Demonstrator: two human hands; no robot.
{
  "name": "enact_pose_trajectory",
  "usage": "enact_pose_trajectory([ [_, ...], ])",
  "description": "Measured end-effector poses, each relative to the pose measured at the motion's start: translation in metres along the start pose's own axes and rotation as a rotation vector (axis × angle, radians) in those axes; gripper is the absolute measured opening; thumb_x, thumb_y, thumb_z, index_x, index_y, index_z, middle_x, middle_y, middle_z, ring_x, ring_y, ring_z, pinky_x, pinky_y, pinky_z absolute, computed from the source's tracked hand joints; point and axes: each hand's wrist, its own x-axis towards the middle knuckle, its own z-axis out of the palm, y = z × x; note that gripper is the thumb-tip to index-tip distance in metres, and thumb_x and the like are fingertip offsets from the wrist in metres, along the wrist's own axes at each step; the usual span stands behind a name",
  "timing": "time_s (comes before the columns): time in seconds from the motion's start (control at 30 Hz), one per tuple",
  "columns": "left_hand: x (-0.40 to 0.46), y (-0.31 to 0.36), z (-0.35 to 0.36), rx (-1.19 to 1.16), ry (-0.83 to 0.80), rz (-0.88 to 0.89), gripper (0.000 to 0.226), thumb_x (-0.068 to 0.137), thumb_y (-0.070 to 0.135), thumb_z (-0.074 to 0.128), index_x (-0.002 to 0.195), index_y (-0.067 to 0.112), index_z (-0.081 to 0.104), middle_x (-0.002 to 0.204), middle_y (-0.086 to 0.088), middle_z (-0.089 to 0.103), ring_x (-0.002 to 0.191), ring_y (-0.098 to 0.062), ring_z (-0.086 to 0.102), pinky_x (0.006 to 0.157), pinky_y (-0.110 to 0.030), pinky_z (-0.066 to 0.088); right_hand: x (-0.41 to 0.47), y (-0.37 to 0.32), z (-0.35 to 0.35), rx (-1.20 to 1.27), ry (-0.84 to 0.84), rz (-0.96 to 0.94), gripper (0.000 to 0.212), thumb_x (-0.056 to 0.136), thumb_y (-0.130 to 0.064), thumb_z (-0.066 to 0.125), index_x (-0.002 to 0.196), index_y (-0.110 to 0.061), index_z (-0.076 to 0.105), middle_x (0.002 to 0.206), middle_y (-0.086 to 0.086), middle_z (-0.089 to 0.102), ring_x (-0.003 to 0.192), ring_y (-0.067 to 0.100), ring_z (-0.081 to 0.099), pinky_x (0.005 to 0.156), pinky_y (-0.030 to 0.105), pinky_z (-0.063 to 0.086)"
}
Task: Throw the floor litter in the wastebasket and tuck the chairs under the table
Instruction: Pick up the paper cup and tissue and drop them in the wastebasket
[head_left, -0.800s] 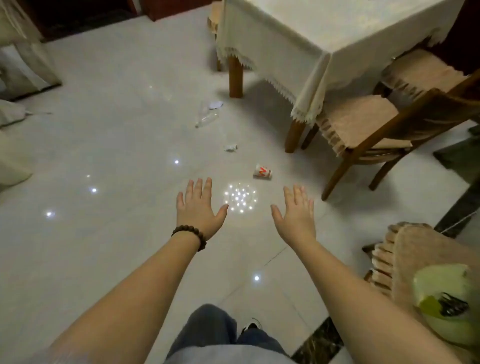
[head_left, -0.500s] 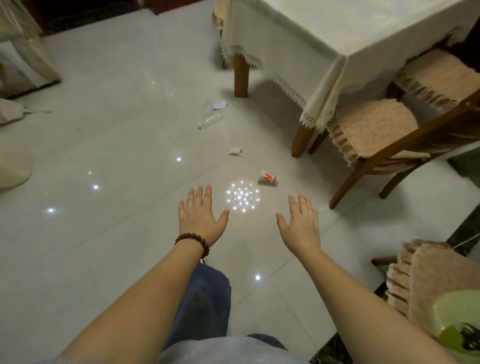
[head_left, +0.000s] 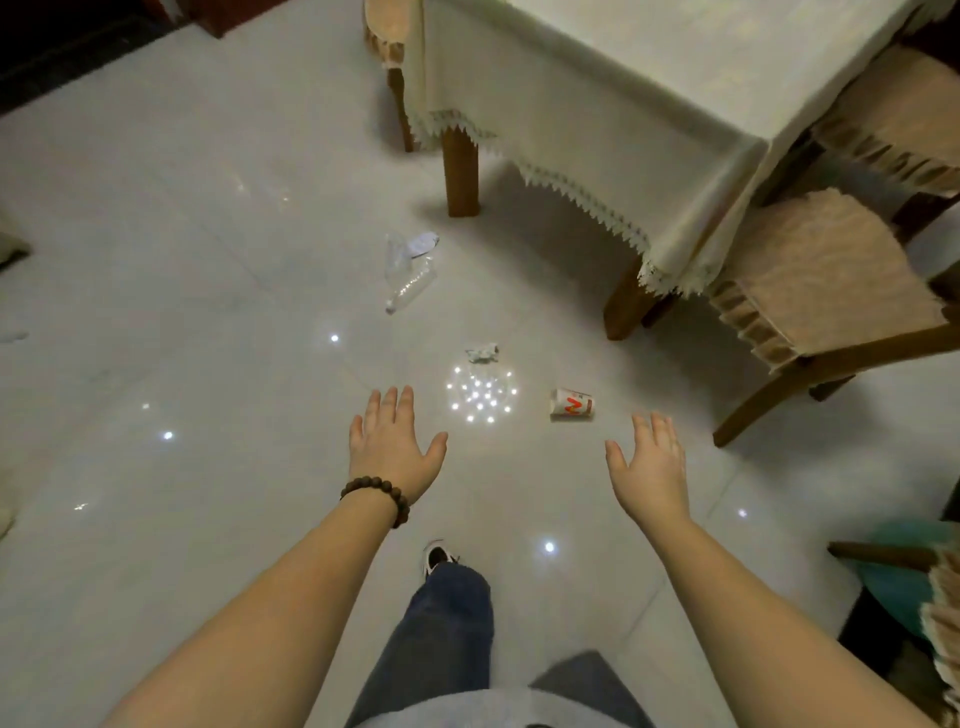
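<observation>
Both our hands, left (head_left: 393, 451) and right (head_left: 650, 471), are spread, holding nothing; paper cup (head_left: 572, 403) at 11 o'clock off the right, maybe a crushed bottle (head_left: 410, 282) further up.

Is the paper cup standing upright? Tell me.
No, the paper cup lies on its side on the floor, ahead of the open right hand.
</observation>
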Motion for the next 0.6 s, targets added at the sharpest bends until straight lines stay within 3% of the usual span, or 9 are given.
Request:
enact_pose_trajectory([
  [0.2,0.098,-0.004,-0.013,0.054,-0.090,0.100,0.075,0.090,0.055,0.038,0.148,0.016,0.012,0.156,-0.006,0.015,0.143,-0.023,0.006,0.115,-0.045,0.011,0.040,-0.032,0.010,0.025,0.004,0.127,0.059,0.096,-0.036,0.047,0.147,-0.015,0.027,0.158,0.010,0.018,0.146,0.026,0.009,0.119,0.043,0.012],
  [0.6,0.261,0.063,0.015,0.162,-0.214,0.297,0.073,0.090,0.054,0.040,0.148,0.015,0.015,0.154,-0.007,0.021,0.142,-0.025,0.015,0.115,-0.045,0.017,0.163,-0.035,0.046,0.139,-0.007,0.297,0.058,0.096,-0.033,0.048,0.147,-0.014,0.028,0.159,0.010,0.015,0.147,0.024,0.006,0.119,0.042,0.013],
])
